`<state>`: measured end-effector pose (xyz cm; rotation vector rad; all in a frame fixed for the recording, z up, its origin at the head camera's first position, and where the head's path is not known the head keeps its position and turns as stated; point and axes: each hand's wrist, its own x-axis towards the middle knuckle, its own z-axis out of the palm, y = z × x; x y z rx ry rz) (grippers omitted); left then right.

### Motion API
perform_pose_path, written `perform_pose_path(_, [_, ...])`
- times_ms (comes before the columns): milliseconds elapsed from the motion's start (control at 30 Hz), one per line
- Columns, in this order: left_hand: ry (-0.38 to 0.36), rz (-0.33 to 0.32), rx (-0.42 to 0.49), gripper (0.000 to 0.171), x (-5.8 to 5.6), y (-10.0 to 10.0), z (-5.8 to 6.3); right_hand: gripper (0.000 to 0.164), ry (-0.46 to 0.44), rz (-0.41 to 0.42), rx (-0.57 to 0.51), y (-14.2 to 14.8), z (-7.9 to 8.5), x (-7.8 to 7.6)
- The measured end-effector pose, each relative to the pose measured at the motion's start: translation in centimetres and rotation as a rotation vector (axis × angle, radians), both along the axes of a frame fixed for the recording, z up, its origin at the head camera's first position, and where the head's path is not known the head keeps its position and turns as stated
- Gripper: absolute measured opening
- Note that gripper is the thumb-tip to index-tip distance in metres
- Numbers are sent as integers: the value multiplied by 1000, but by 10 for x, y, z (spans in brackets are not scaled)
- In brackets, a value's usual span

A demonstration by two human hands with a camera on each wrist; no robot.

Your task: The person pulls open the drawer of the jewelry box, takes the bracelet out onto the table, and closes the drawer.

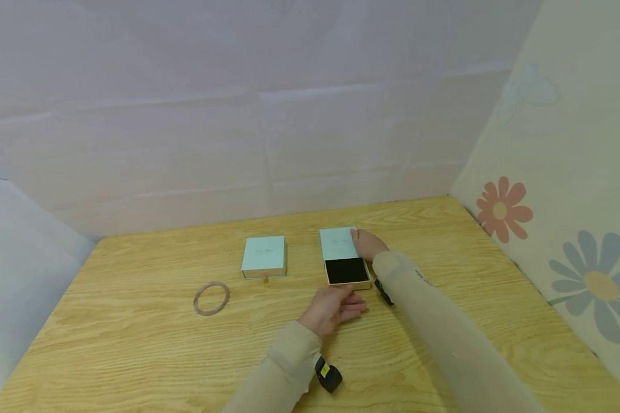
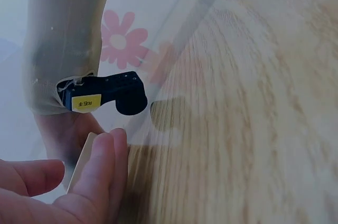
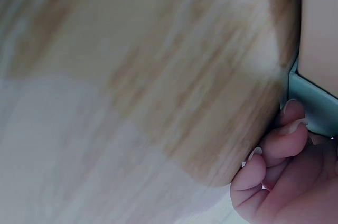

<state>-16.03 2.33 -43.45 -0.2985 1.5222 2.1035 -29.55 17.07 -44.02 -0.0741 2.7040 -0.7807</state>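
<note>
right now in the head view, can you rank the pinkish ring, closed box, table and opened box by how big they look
Largest to smallest:
1. table
2. opened box, with its drawer pulled out
3. closed box
4. pinkish ring, judged by its outer outline

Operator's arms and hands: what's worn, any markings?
Left hand and right hand are bare. Left sleeve and right sleeve are long, beige; the right has small dark lettering, too small to read. Each wrist carries a black camera module, left camera module and right camera module, both with a yellow label.
</note>
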Motion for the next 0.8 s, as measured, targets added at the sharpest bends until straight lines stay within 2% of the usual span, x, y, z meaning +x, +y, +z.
perform_pose_path(233, [-20, 13, 36, 37, -2, 5, -2, 60, 0, 4, 6, 0, 1, 0])
perform_pose_path(600, [-40, 37, 57, 31, -7, 7, -7, 58, 43, -1, 24, -2, -3, -3])
perform_pose_path(800, [-51, 43, 68, 28, -9, 9, -9, 58, 33, -1, 19, -1, -1, -2])
